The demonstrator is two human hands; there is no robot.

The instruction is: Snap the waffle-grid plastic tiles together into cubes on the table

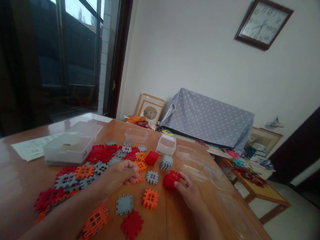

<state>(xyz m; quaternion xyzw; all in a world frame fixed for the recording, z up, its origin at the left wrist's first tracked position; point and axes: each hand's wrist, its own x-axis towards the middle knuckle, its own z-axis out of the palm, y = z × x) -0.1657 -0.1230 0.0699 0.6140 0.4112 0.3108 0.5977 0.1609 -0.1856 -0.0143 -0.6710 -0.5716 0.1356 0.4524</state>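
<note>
My right hand [189, 193] grips the side of a small stack of red interlocking plastic tiles [169, 181] standing on the table. My left hand [125, 172] has its fingers curled together beside some orange tiles [141, 165]; whether a tile is between the fingertips is hidden. Between the hands lies a grey window tile [152, 177], with a stack of orange window tiles [150, 199] nearer me. Farther back stand a grey tile stack [167, 163] and another red stack [152, 158]. A grey tile [124, 204] and a red tile [132, 225] lie flat in front.
A loose pile of red, grey and orange tiles [102, 154] spreads under and beyond my left arm. At left stand a translucent box [67, 150] and paper sheets [32, 147]. A small white box [166, 144] and several clear plastic lids [240, 220] lie at back and right.
</note>
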